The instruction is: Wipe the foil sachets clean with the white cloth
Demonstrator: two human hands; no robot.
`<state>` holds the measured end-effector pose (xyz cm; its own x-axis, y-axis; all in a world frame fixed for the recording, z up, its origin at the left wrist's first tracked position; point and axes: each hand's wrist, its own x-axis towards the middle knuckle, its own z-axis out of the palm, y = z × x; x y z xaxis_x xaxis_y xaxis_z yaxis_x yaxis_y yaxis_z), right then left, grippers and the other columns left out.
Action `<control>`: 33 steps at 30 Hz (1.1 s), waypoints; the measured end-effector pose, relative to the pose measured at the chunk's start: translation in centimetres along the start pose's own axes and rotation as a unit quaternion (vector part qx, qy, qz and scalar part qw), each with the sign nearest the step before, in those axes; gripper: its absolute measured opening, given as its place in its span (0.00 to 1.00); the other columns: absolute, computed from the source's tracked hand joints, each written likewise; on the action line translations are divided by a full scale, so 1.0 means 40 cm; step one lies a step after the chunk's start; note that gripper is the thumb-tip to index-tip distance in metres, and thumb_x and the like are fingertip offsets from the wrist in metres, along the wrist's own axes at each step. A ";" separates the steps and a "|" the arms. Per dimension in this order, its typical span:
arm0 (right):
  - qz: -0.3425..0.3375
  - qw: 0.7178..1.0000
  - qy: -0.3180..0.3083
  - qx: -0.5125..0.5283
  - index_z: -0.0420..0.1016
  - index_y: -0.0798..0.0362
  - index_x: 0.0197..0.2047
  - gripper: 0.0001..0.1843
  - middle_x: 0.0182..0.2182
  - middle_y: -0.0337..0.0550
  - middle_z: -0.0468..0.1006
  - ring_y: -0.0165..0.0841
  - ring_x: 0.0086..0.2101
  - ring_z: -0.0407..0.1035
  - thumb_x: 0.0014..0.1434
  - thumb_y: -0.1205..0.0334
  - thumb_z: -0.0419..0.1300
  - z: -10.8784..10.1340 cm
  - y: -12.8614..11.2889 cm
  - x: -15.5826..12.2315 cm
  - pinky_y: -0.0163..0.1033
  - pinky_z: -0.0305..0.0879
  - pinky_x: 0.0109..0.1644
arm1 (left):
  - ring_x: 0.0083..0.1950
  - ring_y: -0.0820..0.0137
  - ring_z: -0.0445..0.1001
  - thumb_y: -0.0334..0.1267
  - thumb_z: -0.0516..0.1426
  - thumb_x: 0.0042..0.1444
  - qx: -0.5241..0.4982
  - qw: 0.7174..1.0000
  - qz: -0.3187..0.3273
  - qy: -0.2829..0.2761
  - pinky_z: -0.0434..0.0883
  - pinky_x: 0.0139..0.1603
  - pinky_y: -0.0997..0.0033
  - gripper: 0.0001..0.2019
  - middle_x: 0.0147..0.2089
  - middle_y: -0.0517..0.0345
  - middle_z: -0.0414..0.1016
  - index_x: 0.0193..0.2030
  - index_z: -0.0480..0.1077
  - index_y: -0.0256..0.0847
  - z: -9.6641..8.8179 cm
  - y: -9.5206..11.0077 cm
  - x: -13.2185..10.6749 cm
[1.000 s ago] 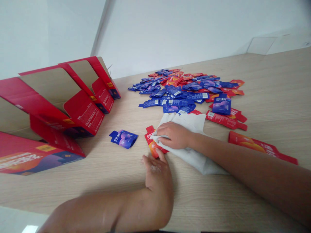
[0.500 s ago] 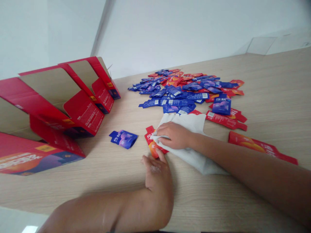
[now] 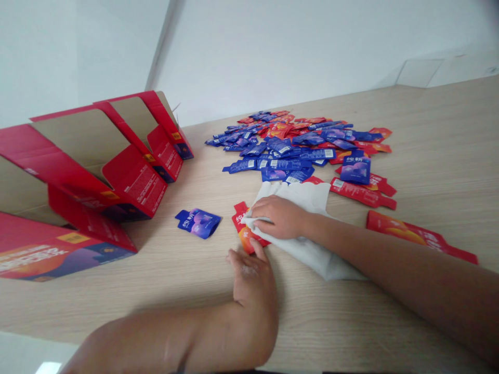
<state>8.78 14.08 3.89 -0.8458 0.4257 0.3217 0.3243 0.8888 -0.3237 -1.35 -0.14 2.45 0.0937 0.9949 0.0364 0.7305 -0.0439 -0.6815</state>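
Note:
A red pouch (image 3: 242, 232) lies on the wooden table (image 3: 187, 270) near its front. My right hand (image 3: 277, 217) presses a white cloth (image 3: 307, 223) onto this pouch, fingers curled over the cloth. My left hand (image 3: 251, 278) rests on the table just below, its fingertips touching the pouch's lower edge and holding it down. A single blue pouch (image 3: 198, 222) lies a little to the left of both hands.
A heap of several blue and red pouches (image 3: 296, 145) spreads across the table behind my hands. Opened red cardboard cartons (image 3: 89, 176) stand at the left. A long red pouch (image 3: 421, 236) lies at the right.

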 end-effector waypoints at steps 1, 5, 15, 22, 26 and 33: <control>-0.001 1.000 -0.001 0.000 0.75 0.57 0.37 0.10 0.37 0.48 0.77 0.37 0.40 0.69 0.61 0.64 0.53 0.000 0.000 0.000 0.42 0.60 0.46 | 0.41 0.63 0.80 0.21 0.42 0.57 0.009 1.000 0.000 0.008 0.70 0.54 0.55 0.25 0.40 0.36 0.80 0.59 0.65 0.26 0.001 0.000 0.000; -0.003 1.000 0.001 -0.004 0.75 0.57 0.37 0.10 0.37 0.48 0.77 0.37 0.39 0.69 0.61 0.64 0.53 0.001 0.002 0.000 0.42 0.60 0.46 | 0.39 0.62 0.80 0.20 0.42 0.56 0.025 0.999 -0.002 0.024 0.72 0.50 0.58 0.25 0.38 0.35 0.80 0.58 0.66 0.26 0.002 0.000 -0.002; -0.007 1.000 0.004 -0.004 0.75 0.57 0.38 0.10 0.37 0.48 0.78 0.36 0.39 0.69 0.61 0.65 0.53 0.000 0.000 0.001 0.42 0.60 0.45 | 0.42 0.62 0.80 0.21 0.41 0.57 0.022 1.000 0.006 0.000 0.71 0.53 0.56 0.25 0.42 0.33 0.80 0.60 0.64 0.26 0.006 0.001 0.003; -0.011 1.000 0.006 -0.003 0.75 0.57 0.37 0.10 0.37 0.48 0.78 0.36 0.38 0.69 0.61 0.65 0.53 0.000 0.000 0.001 0.41 0.60 0.45 | 0.42 0.61 0.80 0.21 0.41 0.57 -0.002 1.000 0.003 -0.010 0.70 0.54 0.55 0.25 0.42 0.33 0.80 0.60 0.63 0.25 -0.002 -0.001 0.001; -0.010 1.000 0.008 0.001 0.75 0.57 0.36 0.09 0.36 0.48 0.77 0.36 0.38 0.69 0.61 0.65 0.53 0.002 0.002 0.000 0.41 0.60 0.45 | 0.43 0.62 0.79 0.21 0.41 0.57 -0.014 1.000 -0.002 -0.014 0.70 0.54 0.55 0.25 0.43 0.33 0.79 0.60 0.63 0.25 -0.004 -0.002 0.001; -0.007 1.000 0.006 0.000 0.75 0.57 0.37 0.10 0.36 0.48 0.77 0.36 0.38 0.69 0.61 0.65 0.53 0.000 0.000 0.000 0.42 0.60 0.46 | 0.40 0.62 0.80 0.20 0.42 0.56 -0.014 1.000 -0.008 0.019 0.71 0.52 0.56 0.25 0.41 0.34 0.80 0.58 0.67 0.26 -0.003 -0.003 -0.001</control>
<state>8.78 14.09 3.90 -0.8453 0.4152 0.3362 0.3130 0.8948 -0.3183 -1.37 -0.20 2.61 0.1075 0.9914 0.0749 0.7507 -0.0316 -0.6599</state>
